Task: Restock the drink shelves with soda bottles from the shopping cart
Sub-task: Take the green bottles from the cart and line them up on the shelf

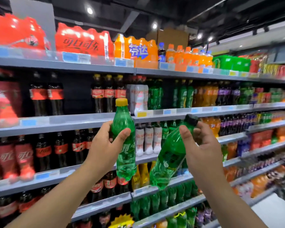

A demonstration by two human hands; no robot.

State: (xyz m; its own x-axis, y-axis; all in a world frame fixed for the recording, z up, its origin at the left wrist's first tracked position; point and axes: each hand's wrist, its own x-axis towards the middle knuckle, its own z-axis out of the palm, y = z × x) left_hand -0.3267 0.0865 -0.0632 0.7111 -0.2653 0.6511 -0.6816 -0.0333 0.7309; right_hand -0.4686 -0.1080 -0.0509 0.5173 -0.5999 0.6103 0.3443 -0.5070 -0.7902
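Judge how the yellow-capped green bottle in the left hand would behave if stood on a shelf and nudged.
The yellow-capped bottle looks filled, so probably heavy for its size. Tall and narrow, it may tip if nudged up high. Laid down, its round body would likely roll.

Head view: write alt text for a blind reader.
The left hand holds an upright yellow-capped green plastic soda bottle, the right hand a tilted dark-capped green plastic bottle, before grey shelves of drinks.
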